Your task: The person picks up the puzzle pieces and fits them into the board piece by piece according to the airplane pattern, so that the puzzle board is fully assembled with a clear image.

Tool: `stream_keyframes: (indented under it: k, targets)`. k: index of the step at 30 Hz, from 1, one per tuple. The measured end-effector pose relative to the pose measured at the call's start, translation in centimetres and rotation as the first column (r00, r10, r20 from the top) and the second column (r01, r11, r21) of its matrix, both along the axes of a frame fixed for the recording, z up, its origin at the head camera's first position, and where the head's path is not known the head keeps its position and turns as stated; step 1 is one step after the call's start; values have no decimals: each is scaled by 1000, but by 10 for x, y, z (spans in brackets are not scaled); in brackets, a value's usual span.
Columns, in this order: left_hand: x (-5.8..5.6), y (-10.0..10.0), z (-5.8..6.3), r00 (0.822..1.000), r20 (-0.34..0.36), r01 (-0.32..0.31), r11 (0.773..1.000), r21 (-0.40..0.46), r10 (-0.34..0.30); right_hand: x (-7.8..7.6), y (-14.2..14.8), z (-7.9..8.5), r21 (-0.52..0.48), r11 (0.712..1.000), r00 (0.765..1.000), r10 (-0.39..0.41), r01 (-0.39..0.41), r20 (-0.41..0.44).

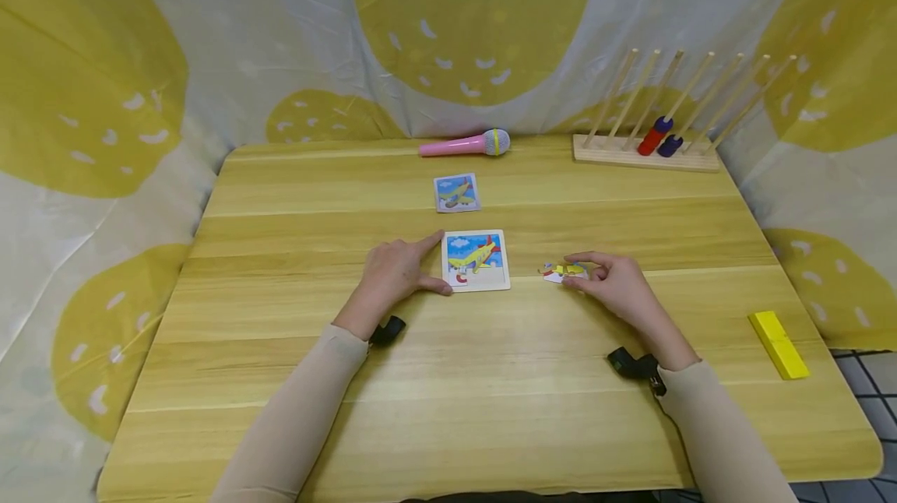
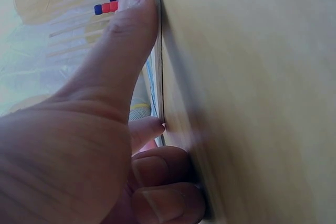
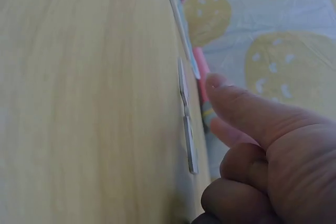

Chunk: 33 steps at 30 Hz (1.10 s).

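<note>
A square puzzle board [image 1: 496, 280] with a yellow airplane picture lies mid-table; part of its lower area shows bare backing. My left hand [image 1: 395, 269] holds its left side, index finger at the upper corner and thumb [image 2: 134, 19] along the lower left edge. To the right, loose puzzle pieces [image 1: 552, 276] lie together on the table, seen edge-on as thin pieces [image 3: 190, 145] in the right wrist view. Over them is my right hand [image 1: 617, 281], thumb [image 3: 236, 103] and index finger apart, other fingers curled. That thumb looks clear of the pieces; the index fingertip's contact is unclear.
A small airplane picture card [image 1: 457, 193] lies behind the board. Farther back are a pink toy microphone [image 1: 455, 146] and a wooden peg rack [image 1: 645, 155] with red and blue beads. A yellow block [image 1: 779, 346] lies near the right table edge.
</note>
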<state>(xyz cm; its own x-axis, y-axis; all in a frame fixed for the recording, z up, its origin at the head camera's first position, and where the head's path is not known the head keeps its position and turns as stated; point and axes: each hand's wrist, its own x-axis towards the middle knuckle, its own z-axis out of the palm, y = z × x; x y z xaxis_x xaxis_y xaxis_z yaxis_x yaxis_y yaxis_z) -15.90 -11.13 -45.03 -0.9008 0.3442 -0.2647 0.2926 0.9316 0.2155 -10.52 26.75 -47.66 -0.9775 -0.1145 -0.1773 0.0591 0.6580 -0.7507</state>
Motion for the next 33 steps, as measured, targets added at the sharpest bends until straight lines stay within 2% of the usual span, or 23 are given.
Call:
stream_keyframes:
  k: [16,33]
  targets:
    - [2,0,-1,1000,-26,5,1000,5,-5,1,-10,-3,176,984,994,40,-22,-103]
    - [1,0,-1,999,-33,8,1000,-6,-8,1,-13,-1,195,981,993,33,-10,-112]
